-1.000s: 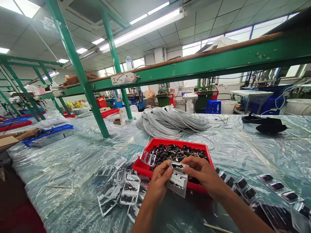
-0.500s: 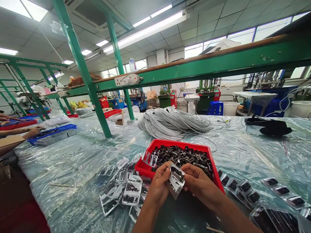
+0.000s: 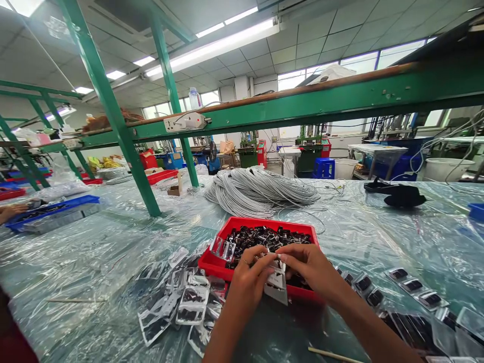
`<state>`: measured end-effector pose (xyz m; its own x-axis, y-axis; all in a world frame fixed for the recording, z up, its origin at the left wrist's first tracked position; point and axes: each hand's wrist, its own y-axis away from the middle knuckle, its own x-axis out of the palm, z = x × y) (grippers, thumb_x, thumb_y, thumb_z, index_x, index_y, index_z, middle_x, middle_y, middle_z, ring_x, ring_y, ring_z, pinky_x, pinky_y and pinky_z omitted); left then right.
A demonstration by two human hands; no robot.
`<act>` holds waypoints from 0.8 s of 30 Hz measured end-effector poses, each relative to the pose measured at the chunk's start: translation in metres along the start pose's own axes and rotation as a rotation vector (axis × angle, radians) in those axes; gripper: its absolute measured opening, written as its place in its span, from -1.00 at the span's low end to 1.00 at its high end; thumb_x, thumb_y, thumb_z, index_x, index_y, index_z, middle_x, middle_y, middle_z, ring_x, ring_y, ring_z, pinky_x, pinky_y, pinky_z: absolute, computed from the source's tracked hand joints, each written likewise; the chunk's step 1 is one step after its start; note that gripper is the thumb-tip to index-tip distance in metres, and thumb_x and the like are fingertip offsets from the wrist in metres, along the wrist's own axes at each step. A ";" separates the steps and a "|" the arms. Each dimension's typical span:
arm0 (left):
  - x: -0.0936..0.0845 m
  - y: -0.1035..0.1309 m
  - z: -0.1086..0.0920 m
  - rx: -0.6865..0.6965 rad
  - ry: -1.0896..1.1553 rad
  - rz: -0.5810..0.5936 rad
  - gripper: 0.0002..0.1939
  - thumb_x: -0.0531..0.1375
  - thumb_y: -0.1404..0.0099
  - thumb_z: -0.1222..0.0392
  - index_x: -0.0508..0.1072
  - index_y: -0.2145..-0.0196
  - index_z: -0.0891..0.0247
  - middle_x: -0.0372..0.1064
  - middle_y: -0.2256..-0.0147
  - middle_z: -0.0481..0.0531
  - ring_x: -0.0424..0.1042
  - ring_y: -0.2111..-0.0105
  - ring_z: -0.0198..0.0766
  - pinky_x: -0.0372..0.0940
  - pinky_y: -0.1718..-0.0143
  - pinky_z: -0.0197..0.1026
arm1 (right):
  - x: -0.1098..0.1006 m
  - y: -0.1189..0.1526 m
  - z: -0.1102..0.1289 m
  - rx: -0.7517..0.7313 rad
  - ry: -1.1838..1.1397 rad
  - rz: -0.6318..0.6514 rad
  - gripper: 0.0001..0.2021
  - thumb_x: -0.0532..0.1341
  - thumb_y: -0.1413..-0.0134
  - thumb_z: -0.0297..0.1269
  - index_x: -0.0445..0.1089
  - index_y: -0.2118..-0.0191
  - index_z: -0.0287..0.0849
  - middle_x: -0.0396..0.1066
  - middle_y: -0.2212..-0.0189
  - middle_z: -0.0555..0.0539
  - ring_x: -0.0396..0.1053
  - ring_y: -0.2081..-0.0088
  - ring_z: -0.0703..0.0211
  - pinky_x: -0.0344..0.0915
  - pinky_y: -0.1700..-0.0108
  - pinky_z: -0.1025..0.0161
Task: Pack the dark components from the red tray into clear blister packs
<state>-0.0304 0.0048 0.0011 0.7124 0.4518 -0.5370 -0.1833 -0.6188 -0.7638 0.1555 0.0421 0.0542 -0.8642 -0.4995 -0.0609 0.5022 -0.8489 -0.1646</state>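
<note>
Hands meet over the near rim of a red tray (image 3: pixel 214 263) on a plastic-sheeted worktop (image 3: pixel 113 242): the left hand (image 3: pixel 247 280) and the right hand (image 3: pixel 312 267) both pinch a small clear blister pack (image 3: pixel 277 283) between thumb and fingertips, holding it just above the tray's front edge. The pack's top is hidden behind the fingers, and whatever sits inside it cannot be made out. Both forearms are cut off by the bottom of the frame.

The tray holds a heap of small glossy black parts (image 3: pixel 264 236), too small to identify; the hands cover its near right part. Left of the tray, toward the near edge of the worktop, lies a loose pile of packed blisters (image 3: pixel 189 297); to the right, a row of packed blisters (image 3: pixel 412 285) runs off toward the right corner, where it blurs and is cropped. A thin wooden stick (image 3: pixel 333 354) lies at the near edge.

Behind the tray rests a big coil of grey cable (image 3: pixel 260 189). Toward the far right edge sits a dark object (image 3: pixel 401 194), its nature unclear. At the left edge, another person's hand (image 3: pixel 11 210), mostly out of frame, rests by a blue tray (image 3: pixel 53 214).
</note>
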 end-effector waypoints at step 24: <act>-0.002 -0.011 -0.028 -0.105 0.281 -0.094 -0.87 0.18 -0.26 0.37 0.46 0.30 0.16 0.45 0.29 0.02 0.38 0.24 -0.20 0.28 0.18 -0.20 | -0.003 -0.003 -0.011 -0.053 0.358 -0.144 -0.86 0.17 -0.11 -0.25 0.42 0.24 -0.13 0.54 0.35 -0.09 0.49 0.34 0.00 0.34 0.25 0.11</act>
<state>-0.0108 -0.0076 0.0203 0.8850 0.3234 -0.3349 -0.0479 -0.6523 -0.7565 0.1567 0.0477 0.0445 -0.8862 -0.2762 -0.3720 0.3811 -0.8911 -0.2463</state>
